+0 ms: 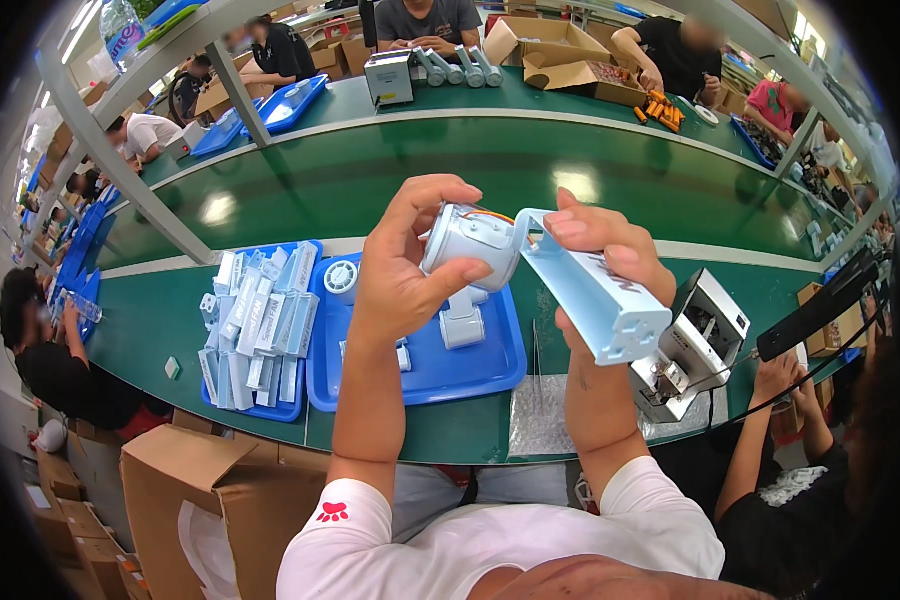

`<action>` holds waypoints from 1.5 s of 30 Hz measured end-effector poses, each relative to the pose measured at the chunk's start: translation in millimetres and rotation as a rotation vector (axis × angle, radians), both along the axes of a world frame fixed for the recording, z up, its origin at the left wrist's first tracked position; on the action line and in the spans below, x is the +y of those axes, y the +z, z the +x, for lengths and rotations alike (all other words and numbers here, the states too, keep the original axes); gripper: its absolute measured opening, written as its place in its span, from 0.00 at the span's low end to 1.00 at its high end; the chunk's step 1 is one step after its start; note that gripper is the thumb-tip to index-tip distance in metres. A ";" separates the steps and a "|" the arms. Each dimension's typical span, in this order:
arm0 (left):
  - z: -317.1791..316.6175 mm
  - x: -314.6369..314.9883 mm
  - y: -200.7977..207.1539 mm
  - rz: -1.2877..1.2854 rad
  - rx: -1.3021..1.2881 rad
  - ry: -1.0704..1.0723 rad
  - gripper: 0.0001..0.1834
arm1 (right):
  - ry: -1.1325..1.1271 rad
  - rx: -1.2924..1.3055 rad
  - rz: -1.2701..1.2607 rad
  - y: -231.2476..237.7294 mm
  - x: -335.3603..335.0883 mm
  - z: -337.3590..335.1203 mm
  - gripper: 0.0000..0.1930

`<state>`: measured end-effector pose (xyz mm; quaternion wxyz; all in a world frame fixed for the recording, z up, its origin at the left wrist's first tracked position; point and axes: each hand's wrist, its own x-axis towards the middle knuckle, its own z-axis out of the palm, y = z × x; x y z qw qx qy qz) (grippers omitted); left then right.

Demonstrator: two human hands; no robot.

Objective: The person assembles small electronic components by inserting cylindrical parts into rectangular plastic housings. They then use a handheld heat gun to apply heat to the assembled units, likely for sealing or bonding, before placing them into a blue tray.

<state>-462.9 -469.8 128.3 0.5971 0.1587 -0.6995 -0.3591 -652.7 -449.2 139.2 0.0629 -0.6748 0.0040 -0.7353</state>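
Handles (260,325), pale blue, are heaped in the left blue tray (293,411), overlapping too much to count. Next blue tray (430,392) has one round vented piece (341,280), at least one chunky housing (462,326), plus small bits half hidden behind the wrist. Left hand (398,262) has thumb and fingers wrapped around one round motor housing (480,240), up above that tray. Wires (492,213) come out, can't see where they end. Right hand (615,245) grasps one handle shell (598,295) right beside it, some fingers hidden. Then one white machine (705,335), partly blocked by the forearm.
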 end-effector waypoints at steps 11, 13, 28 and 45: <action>-1.7 9.0 4.0 0.010 -0.075 0.026 0.46 | 0.146 -0.083 0.161 -7.8 -6.3 2.2 0.30; -2.4 8.7 4.6 -0.014 -0.082 0.043 0.45 | 0.175 -0.086 0.189 -7.8 -5.4 3.7 0.30; -2.6 5.8 4.5 -0.214 -0.215 0.160 0.48 | 0.088 -0.083 0.216 -5.7 5.0 9.1 0.28; -30.8 6.3 -10.9 -0.351 -0.056 0.537 0.41 | -0.010 -0.063 0.173 -13.6 1.5 34.1 0.27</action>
